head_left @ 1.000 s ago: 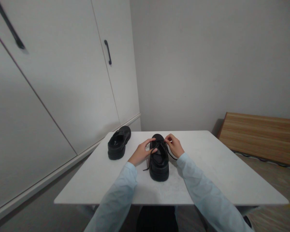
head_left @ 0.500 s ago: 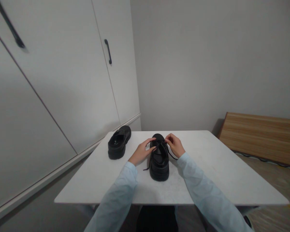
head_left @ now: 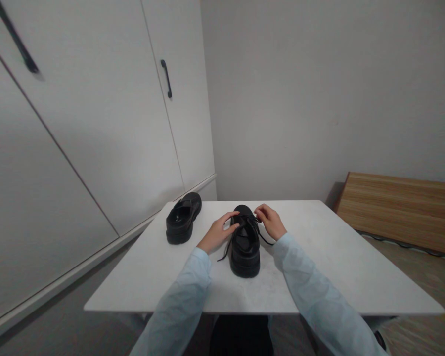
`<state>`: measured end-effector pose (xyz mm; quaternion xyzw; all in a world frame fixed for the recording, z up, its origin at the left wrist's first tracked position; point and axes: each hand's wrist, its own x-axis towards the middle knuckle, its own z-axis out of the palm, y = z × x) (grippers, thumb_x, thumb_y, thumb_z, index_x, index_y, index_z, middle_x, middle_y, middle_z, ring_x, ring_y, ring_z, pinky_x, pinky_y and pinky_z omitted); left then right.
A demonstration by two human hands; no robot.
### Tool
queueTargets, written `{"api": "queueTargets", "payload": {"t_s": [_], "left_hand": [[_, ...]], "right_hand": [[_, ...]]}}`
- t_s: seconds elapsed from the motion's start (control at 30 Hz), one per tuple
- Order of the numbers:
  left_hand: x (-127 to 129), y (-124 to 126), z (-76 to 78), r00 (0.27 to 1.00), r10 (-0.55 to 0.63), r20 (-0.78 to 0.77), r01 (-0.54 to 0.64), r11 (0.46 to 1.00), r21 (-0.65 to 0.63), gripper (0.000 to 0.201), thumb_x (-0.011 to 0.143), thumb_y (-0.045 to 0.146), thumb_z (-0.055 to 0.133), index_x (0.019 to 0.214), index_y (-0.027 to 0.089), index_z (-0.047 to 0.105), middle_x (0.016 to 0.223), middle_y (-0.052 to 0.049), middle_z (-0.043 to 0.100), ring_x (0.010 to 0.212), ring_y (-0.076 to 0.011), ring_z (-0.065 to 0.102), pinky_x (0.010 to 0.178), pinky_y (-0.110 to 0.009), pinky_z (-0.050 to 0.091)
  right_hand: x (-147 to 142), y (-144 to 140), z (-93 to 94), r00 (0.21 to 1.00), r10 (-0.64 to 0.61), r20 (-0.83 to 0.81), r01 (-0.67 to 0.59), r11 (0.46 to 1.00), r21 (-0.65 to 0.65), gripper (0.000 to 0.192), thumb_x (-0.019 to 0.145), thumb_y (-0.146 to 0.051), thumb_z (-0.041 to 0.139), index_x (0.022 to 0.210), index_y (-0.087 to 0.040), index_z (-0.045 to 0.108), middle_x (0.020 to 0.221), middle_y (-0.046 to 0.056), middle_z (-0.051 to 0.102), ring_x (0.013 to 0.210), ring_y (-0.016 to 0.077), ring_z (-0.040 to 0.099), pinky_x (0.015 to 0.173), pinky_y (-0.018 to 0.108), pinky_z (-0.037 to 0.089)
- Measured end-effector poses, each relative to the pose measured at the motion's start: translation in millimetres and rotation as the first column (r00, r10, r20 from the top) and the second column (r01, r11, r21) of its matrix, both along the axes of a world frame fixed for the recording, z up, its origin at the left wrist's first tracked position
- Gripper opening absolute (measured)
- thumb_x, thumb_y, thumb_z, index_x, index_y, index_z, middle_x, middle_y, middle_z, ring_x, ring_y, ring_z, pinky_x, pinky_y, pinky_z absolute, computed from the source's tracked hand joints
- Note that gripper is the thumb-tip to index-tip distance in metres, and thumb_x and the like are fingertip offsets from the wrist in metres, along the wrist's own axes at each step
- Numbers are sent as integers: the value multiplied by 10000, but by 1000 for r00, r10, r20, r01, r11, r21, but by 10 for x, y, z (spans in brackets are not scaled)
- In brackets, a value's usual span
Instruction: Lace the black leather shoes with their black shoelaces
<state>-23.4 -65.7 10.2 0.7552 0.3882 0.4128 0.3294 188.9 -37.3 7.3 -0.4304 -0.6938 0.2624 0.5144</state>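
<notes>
A black lace-up shoe [head_left: 245, 264] stands on the white table in front of me, its heel toward me and its toe pointing away. My left hand [head_left: 218, 231] lies against the left side of its lacing, thumb and fingers apart, with the tips touching the shoe. On the other side, my right hand [head_left: 270, 221] is closed in a pinch on the shoelace [head_left: 266, 241] near the lacing. One lace end hangs down to the right, and another trails onto the table at the left. The exact crossing of the laces is too small and dark to make out.
A second black shoe [head_left: 180, 225] stands at the table's far left. The white table [head_left: 330, 277] reaches toward a grey wall. White cabinets [head_left: 96, 123] with dark handles line the left side. A wood-grain panel [head_left: 400, 210] is at the right beyond the table.
My right hand has shifted slightly right, away from the lacing, with the lace. The left lace end has moved a little further left. My left hand stays nearly in place.
</notes>
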Motion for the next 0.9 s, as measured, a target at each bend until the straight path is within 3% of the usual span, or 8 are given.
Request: {"api": "queueTargets", "payload": {"t_s": [0.17,0.3,0.43,0.7,0.9], "left_hand": [[0,13,-7,1000,0,17,0,1000,-7,435,842,390,537,1239,211,545,1324,-88,527,1244,-229,459,1073,-380,318],[0,49,-35,999,-12,50,13,1000,-13,413,867,398,496,1229,209,558,1306,-87,545,1233,-218,471,1077,-366,311],[-1,62,-44,998,-17,64,19,1000,-22,402,869,400,493,1218,214,568,1297,-85,553,1228,-215,474,1077,-365,308],[-11,44,-31,998,-22,60,23,999,-27,403,869,405,491,1215,215,574,1302,-84,552,1235,-224,470,1080,-372,302],[-11,34,-7,1000,4,30,-4,1000,-13,388,887,396,456,1206,213,578,1286,-77,565,1225,-213,478,1079,-366,302]], "right_hand": [[-2,11,-17,986,-78,148,78,997,4,160,770,-334,529,712,-189,561,681,2,545,621,148,517,598,281,418],[5,6,-2,968,-107,227,100,994,39,67,713,-227,569,720,-182,619,708,2,518,647,141,520,631,284,437],[37,9,-1,968,-73,240,74,997,6,113,654,-146,597,753,-175,645,728,-7,501,631,122,520,621,270,459],[134,50,8,954,-49,295,45,999,20,77,675,-183,668,746,-186,697,751,16,536,637,130,544,620,278,476],[141,67,-10,940,-128,316,105,990,89,31,652,-172,683,634,-181,659,681,-7,484,593,127,496,606,286,446]]}}
